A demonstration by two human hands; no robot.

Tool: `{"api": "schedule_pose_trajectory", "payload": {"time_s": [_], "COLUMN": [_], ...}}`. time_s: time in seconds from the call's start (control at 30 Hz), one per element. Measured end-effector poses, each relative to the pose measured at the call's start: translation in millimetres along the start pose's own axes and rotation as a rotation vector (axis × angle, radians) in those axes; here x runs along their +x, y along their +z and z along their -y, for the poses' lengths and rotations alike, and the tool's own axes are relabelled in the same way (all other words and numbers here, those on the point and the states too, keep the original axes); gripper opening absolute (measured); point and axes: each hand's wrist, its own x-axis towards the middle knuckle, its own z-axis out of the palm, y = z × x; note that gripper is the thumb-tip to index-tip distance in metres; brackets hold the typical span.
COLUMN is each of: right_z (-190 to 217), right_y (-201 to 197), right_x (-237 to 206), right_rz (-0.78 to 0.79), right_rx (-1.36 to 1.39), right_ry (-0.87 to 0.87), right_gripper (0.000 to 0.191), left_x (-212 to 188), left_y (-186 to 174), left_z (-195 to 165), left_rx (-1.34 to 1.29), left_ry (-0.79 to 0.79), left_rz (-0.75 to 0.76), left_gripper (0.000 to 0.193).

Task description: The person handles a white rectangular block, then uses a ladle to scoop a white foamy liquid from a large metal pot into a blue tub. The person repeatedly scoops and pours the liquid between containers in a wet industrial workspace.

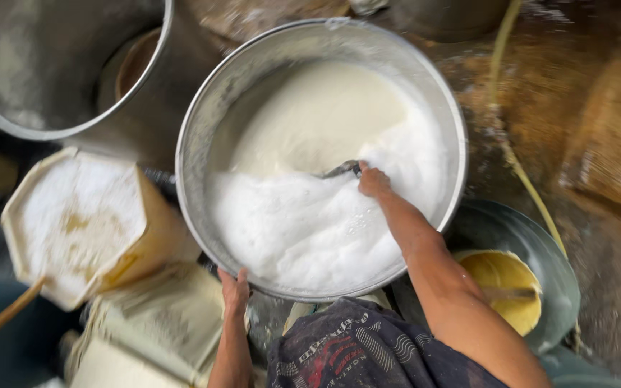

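A large round metal tub (203,115) is filled with white liquid, smooth at the back and covered with white foam (303,230) at the front. My right hand (373,181) reaches over the foam and is closed on the handle of a dark ladle (341,169) whose bowl dips into the liquid. On the tub's near rim rests my left hand (234,289), gripping the edge.
An empty metal pot (30,65) stands at the upper left. A tilted yellowish tin (73,223) of white foam sits to the left, another tin (159,323) below it. A yellow bowl (501,276) lies in a dark basin (540,244) at right. A yellow hose (512,158) crosses the wet floor.
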Motion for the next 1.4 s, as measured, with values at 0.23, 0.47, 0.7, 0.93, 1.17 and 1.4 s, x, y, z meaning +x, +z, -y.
{"api": "schedule_pose_trajectory", "payload": {"time_s": [0.23,0.47,0.7,0.93,1.17,1.4], "right_z": [-42.8,-55.1,-76.2,-156.0,-294.0,-480.7], "right_y": [-22.9,1.8,47.6,69.3,151.1,262.9], "right_x": [-110.0,-228.7,-377.0,-476.5,-602.5,-811.6], "right_rz": [-0.081,-0.041,-0.404,-0.888,-0.996,-1.340], "right_rx": [0.042,0.383,1.214,1.207,1.490,0.962], "right_ry": [0.151,0.229,-0.009,-0.097,0.325,1.150], "right_gripper": [0.083,0.096,0.094,0.046,0.045,0.051], "left_x": [1.4,-10.2,-18.8,-76.0,-208.0,-330.1], "left_y": [8.0,-4.7,-7.2,36.8,167.2,266.4], "left_z": [-21.7,-16.3,-17.9,-6.4,-8.5,-35.3], "left_rx": [-0.126,-0.232,-0.271,-0.373,-0.125,0.186], "left_ry": [-0.074,0.171,0.082,-0.438,-0.247,-0.010], "left_rz": [0.098,0.184,0.254,0.296,0.917,1.148], "left_gripper": [0.075,0.076,0.065,0.083,0.062,0.057]}}
